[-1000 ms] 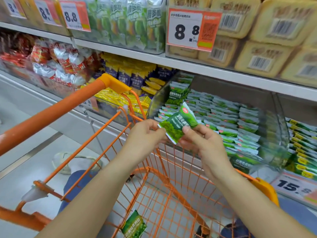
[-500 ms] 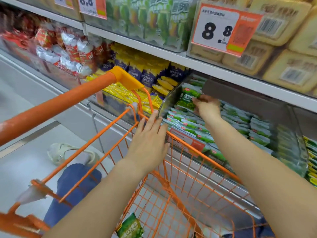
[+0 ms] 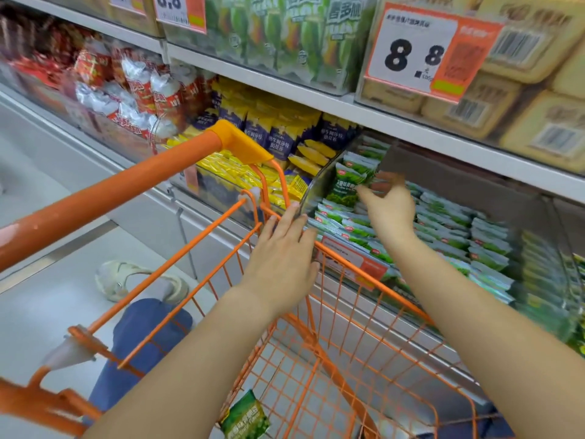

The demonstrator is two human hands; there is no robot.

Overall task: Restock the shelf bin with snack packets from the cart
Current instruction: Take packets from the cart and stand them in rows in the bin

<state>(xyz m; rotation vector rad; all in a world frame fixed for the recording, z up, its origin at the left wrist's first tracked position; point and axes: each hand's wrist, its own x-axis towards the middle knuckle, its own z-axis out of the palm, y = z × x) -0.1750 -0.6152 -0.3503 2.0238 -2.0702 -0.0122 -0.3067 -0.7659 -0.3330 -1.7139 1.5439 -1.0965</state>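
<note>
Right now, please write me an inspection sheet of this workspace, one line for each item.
Surface: shelf bin with a clear wall, filled with rows of green snack packets.
Job's things: one upright green packet at the bin's back left corner; one packet in the cart; orange wire cart.
Clutter: nothing seen.
Grips: right hand open, fingertips at the upright packet; left hand open over the cart rim.
Cables: nothing seen.
Surroundings: yellow and blue packets in the next bin; price tag 8.8 above; a shoe on the floor.
</note>
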